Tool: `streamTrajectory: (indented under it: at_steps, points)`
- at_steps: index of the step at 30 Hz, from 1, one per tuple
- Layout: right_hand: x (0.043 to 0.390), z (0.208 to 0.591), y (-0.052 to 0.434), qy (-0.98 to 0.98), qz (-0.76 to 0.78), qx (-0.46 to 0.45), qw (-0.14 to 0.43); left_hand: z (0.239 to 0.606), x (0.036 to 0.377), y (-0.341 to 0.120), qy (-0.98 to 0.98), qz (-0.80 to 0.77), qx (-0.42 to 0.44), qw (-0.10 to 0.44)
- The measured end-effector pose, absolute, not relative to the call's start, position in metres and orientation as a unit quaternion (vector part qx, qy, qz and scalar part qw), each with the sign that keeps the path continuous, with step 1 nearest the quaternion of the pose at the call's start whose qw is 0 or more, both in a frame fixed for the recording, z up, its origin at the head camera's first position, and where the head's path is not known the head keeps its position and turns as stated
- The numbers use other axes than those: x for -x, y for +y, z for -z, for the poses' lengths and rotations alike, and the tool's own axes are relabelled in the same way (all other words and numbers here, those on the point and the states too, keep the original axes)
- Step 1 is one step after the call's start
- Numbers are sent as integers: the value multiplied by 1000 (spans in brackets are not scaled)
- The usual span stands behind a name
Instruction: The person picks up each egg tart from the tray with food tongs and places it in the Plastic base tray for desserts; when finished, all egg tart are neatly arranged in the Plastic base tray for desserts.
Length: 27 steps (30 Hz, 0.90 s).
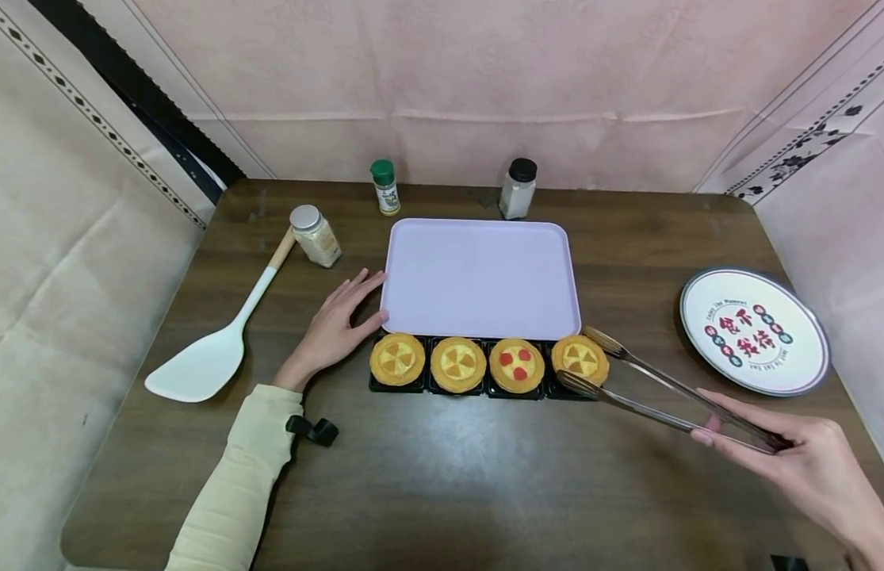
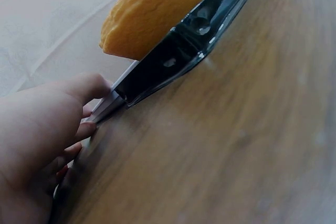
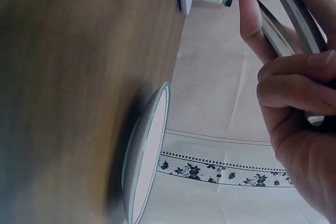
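My right hand grips the metal tongs. Their tips stand on either side of the rightmost small round yellow tart, which has a cut pattern on top. That tart and its neighbours, including one with red spots, line a black plastic tray. Behind them lies a pale lilac tray. With fingers spread, my left hand touches its left edge. In the left wrist view, the thumb is right at the tray edge, close to the black plastic tray.
A white plate with red lettering is at the right. The white spatula with a wooden handle lies at the left, near a silver-lidded jar. A green-capped bottle and a black-capped shaker stand at the back by the cloth wall.
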State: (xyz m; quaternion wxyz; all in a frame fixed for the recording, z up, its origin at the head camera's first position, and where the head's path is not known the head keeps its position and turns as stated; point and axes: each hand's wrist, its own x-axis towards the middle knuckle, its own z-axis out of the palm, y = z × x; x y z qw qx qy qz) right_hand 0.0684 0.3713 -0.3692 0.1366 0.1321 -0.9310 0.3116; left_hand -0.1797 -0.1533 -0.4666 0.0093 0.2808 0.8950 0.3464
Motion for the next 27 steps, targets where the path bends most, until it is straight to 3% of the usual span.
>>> streamTrajectory:
  at_steps: [18, 22, 27]
  points:
    - [-74, 367, 367, -926, -366, -39, 85, 467, 181, -152, 892, -350, -285, 8]
    - [-68, 360, 367, -912, -394, 60, 98, 466, 180, -152, 892, -351, -285, 9]
    - [-34, 360, 362, -882, -386, 247, 114, 466, 179, -153, 892, -351, -284, 10]
